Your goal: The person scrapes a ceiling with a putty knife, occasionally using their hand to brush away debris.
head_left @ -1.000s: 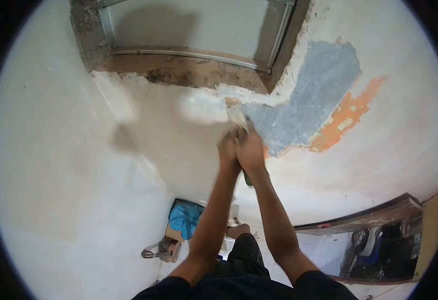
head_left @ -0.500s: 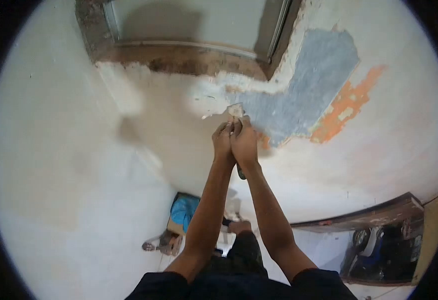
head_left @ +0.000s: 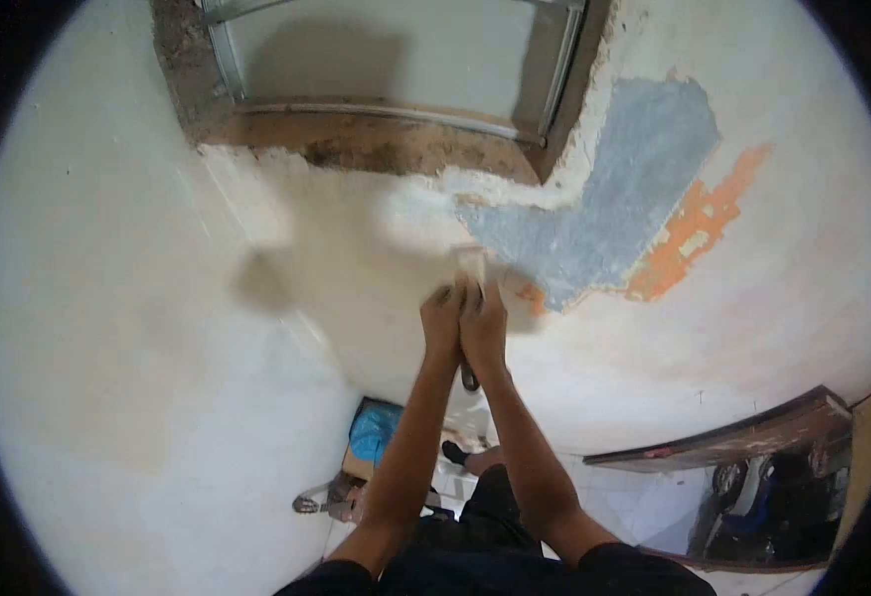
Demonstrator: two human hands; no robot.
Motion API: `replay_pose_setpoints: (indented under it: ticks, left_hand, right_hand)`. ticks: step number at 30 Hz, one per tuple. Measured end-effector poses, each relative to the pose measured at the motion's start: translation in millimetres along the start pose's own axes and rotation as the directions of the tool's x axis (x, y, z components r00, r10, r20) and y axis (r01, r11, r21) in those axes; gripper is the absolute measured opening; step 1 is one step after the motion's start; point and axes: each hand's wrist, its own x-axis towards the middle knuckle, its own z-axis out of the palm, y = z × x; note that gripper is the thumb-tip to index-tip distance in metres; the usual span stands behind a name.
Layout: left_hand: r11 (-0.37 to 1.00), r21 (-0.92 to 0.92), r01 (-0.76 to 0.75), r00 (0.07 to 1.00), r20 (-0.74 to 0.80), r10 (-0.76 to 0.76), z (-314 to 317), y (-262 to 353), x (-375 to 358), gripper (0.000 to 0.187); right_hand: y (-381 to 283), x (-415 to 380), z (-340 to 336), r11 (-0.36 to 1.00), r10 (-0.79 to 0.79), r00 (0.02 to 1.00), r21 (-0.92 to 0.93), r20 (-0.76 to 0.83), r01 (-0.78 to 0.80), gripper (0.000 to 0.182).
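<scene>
Both my hands are closed around one paint scraper point(head_left: 471, 262), whose pale, flat blade points up at the wall point(head_left: 356, 338). My left hand point(head_left: 441, 323) and my right hand point(head_left: 484, 326) press together side by side, fingers near the blade. The dark end of the handle shows below my wrists. The blade lies at or very near the wall, slightly blurred, left of a grey bare patch point(head_left: 594, 219). Beside that patch runs a strip of exposed orange point(head_left: 689, 238) with ragged edges.
Above is a window recess point(head_left: 376, 139) with rough brown edges and a metal frame. Below left lie a blue bag point(head_left: 374, 432) and a guitar point(head_left: 341, 497). At lower right, a motorbike point(head_left: 748, 497) shows past a wooden frame point(head_left: 723, 437). My shadow falls across the wall.
My hands and the scraper have moved down the wall, away from the window. White flakes seen beside the blade no longer show. The view has tilted slightly up.
</scene>
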Motion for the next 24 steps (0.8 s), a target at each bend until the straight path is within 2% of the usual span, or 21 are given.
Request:
replay_pose_setpoints:
  ticks: [1, 2, 4, 5, 6, 8, 9, 11, 12, 14, 15, 16, 17, 18, 20, 22, 23, 24]
  left_hand:
    - [0.921, -0.26, 0.291, 0.955, 0.016, -0.297, 1, 16, -14, 0.035]
    - [0.92, -0.26, 0.294, 0.953, 0.013, -0.301, 3, 16, -14, 0.035]
    - [0.98, -0.115, 0.163, 0.987, 0.025, -0.161, 5, 19, -9, 0.033]
    - [0.978, -0.114, 0.174, 0.985, 0.024, -0.172, 5, 21, -2, 0.033]
    - [0.952, -0.266, 0.15, 0.988, 0.016, -0.151, 4, 31, 13, 0.032]
    - [0.834, -0.546, 0.08, 0.995, -0.004, -0.097, 5, 49, 40, 0.031]
    - [0.836, -0.543, 0.084, 0.995, 0.0, -0.099, 2, 42, 39, 0.031]
    - [0.949, -0.309, 0.067, 0.997, -0.014, -0.075, -8, 23, 26, 0.029]
    - [0.948, -0.312, 0.056, 0.998, -0.011, -0.063, -9, 18, 19, 0.029]
    - [0.93, -0.239, 0.281, 0.957, -0.007, -0.291, -6, 11, 1, 0.027]
    - [0.972, 0.096, 0.214, 0.977, -0.007, -0.215, -10, 24, 7, 0.02]
    - [0.972, 0.095, 0.215, 0.976, -0.008, -0.216, -10, 31, 23, 0.02]
    - [0.976, -0.186, 0.114, 0.993, 0.006, -0.115, -6, 36, 41, 0.021]
    - [0.893, -0.451, 0.003, 1.0, -0.012, -0.009, -4, 40, 49, 0.022]
    - [0.915, -0.402, 0.034, 0.997, -0.05, -0.059, -7, 44, 43, 0.025]
    - [0.935, -0.347, 0.078, 0.989, -0.091, -0.117, -19, 28, 26, 0.028]
    - [0.986, -0.139, 0.09, 0.992, -0.078, -0.101, -25, 10, 23, 0.028]
    - [0.993, 0.071, 0.092, 0.994, -0.068, -0.088, -27, 19, 18, 0.029]
  right_hand:
    - [6, -10, 0, 0.999, 0.045, 0.998, -0.002, -0.042, -0.045, 0.03]
    - [13, -9, 1, 0.999, 0.048, 0.998, -0.004, -0.038, -0.048, 0.03]
    - [8, -3, 0, 0.985, -0.129, 0.978, 0.092, -0.167, 0.146, 0.027]
    - [1, 13, -2, 0.993, -0.102, 0.992, 0.057, -0.068, 0.106, 0.027]
    - [-13, 24, 1, 0.994, -0.096, 0.993, 0.053, -0.067, 0.1, 0.027]
    - [-37, 39, 12, 0.994, -0.089, 0.994, -0.071, -0.065, 0.084, 0.025]
    - [-33, 37, 12, 0.995, -0.084, 0.994, -0.068, -0.069, 0.079, 0.025]
    - [-15, 21, 15, 0.997, -0.077, 0.996, -0.012, -0.047, 0.077, 0.024]
    - [-7, 14, 17, 0.996, -0.088, 0.995, -0.01, -0.053, 0.088, 0.024]
    - [12, -2, 17, 0.994, -0.076, 0.989, 0.063, -0.13, 0.085, 0.022]
    - [10, 4, 18, 0.991, -0.088, 0.988, 0.093, -0.124, 0.1, 0.022]
    - [2, 19, 21, 0.991, -0.088, 0.989, 0.092, -0.123, 0.099, 0.022]
    - [-11, 36, 24, 0.99, -0.103, 0.989, 0.081, -0.104, 0.112, 0.022]
    - [-21, 45, 25, 0.989, -0.121, 0.989, 0.072, -0.086, 0.127, 0.023]
    - [-24, 34, 28, 0.992, -0.124, 0.986, 0.012, -0.114, 0.126, 0.024]
    - [-6, 18, 34, 0.984, -0.096, 0.984, 0.135, -0.153, 0.117, 0.026]
    - [-2, 11, 35, 0.982, -0.105, 0.982, 0.14, -0.158, 0.128, 0.026]
    - [-2, 3, 35, 0.986, -0.039, 0.99, 0.155, -0.135, 0.06, 0.026]
